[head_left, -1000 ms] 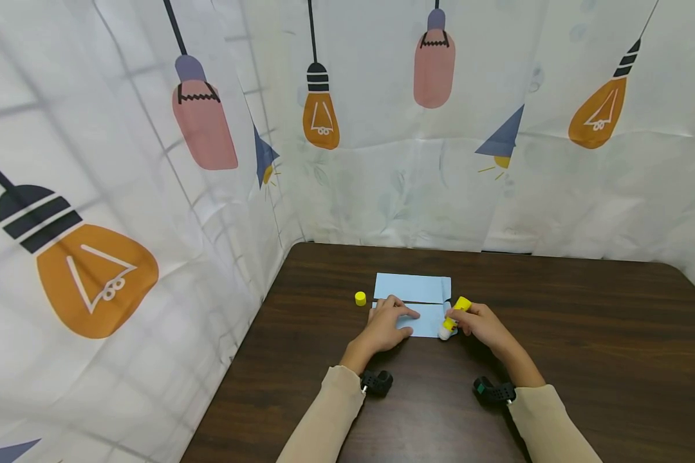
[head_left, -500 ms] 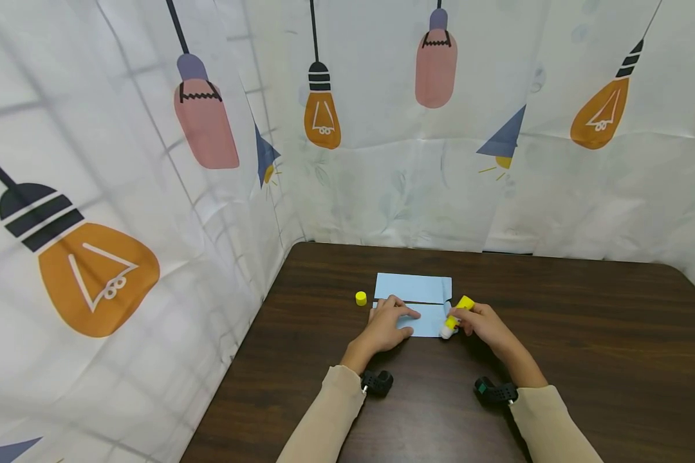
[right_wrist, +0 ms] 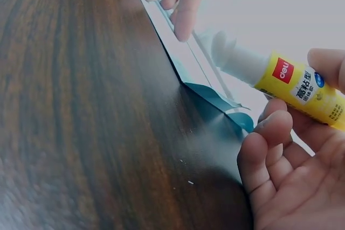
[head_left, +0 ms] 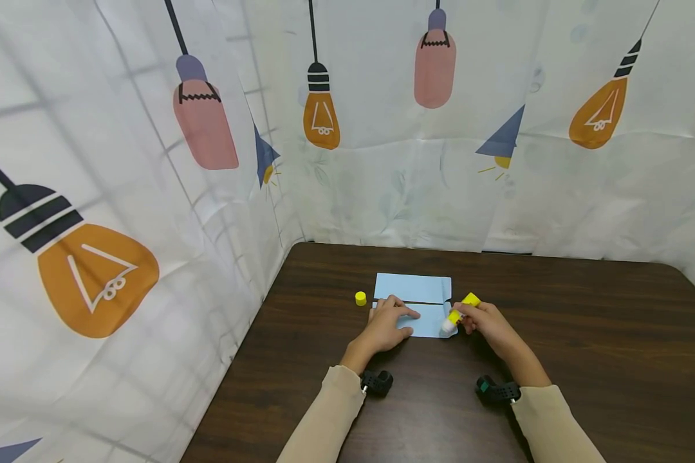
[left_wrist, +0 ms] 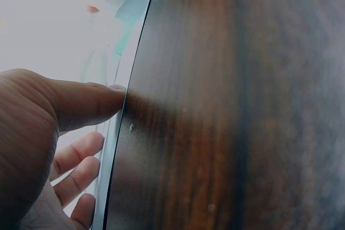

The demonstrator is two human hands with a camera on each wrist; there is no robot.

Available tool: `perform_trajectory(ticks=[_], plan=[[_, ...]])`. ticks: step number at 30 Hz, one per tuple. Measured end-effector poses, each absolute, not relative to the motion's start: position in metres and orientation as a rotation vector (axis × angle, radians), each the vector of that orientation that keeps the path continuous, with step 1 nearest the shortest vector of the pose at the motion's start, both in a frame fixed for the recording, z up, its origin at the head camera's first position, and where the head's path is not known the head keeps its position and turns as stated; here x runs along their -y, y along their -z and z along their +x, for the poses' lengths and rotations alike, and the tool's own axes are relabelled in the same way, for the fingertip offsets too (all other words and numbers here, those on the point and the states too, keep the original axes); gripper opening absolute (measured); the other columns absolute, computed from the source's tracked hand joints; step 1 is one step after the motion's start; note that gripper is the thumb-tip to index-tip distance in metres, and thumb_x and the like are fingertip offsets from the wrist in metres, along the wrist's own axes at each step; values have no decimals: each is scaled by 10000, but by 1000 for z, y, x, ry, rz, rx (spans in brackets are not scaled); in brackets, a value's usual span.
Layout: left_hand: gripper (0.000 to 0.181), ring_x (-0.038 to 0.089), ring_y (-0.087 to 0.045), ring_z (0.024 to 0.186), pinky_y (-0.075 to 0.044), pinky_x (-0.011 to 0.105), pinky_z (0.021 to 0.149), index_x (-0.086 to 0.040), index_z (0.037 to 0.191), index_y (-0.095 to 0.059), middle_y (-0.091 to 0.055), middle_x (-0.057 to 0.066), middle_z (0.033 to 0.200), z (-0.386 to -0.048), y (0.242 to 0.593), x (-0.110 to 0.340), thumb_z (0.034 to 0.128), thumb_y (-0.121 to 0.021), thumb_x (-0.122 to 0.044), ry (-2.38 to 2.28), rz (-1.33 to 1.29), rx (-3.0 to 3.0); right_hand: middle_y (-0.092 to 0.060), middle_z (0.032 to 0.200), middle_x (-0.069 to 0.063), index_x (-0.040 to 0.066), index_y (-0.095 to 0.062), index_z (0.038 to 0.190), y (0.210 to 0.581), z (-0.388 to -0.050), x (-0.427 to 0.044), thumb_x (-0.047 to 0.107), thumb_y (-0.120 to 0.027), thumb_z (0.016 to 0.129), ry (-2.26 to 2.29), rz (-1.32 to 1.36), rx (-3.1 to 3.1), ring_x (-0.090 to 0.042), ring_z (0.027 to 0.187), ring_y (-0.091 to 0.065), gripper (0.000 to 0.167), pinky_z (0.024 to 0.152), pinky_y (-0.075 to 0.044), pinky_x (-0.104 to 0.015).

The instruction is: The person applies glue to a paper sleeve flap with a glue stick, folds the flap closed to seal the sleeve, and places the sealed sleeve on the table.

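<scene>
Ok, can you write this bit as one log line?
left hand: on paper | right hand: holds glue, uncapped | cap: on table

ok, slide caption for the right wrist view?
Right hand holds an uncapped yellow glue stick near light-blue paper; left hand rests on it.

Bare left hand (head_left: 384, 326), bare right hand (head_left: 489, 328). Plain, long beige fabric left sleeve (head_left: 324, 415), matching beige right sleeve (head_left: 556, 424). From where I stand: chunky black left wristband (head_left: 378, 384); chunky black right wristband (head_left: 500, 392), small green patch (head_left: 483, 385) on it.
</scene>
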State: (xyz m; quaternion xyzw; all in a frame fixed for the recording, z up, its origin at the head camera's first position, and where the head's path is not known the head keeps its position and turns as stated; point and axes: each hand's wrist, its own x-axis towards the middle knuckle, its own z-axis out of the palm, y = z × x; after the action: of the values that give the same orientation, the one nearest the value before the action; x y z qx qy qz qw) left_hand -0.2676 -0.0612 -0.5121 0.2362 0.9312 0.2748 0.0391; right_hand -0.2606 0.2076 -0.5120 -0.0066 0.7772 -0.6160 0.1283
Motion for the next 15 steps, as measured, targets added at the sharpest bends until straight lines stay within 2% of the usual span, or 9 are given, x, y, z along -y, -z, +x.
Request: perform_trajectory(ticks=[5, 9, 15], plan=[[304, 223, -454, 1194, -360, 439, 994, -304, 1285, -717, -533, 6, 1306, -267, 511, 61, 986, -689, -259, -837, 723, -2854, -539, 782, 9, -6, -678, 1078, 511, -260, -210, 416, -559, 1049, 1860, -14, -2222, -161, 763, -532, 439, 745, -485, -286], [300, 216, -450, 1184, -358, 437, 999, -305, 1283, -716, -529, 0, 1302, -267, 511, 61, 988, -687, -259, -840, 723, -2852, -556, 784, 25, 14, -659, 1058, 510, -260, -210, 425, -569, 1045, 1918, 22, -2178, -148, 751, -529, 421, 743, -487, -283], [293, 202, -448, 1167, -351, 440, 1008, -306, 1271, -720, -532, -15, 1260, -267, 511, 62, 984, -687, -252, -848, 736, -2849, -590, 844, 47, 81, -703, 1113, 511, -263, -212, 442, -571, 1042, 2042, 104, -2080, -103, 748, -547, 391, 747, -525, -236]])
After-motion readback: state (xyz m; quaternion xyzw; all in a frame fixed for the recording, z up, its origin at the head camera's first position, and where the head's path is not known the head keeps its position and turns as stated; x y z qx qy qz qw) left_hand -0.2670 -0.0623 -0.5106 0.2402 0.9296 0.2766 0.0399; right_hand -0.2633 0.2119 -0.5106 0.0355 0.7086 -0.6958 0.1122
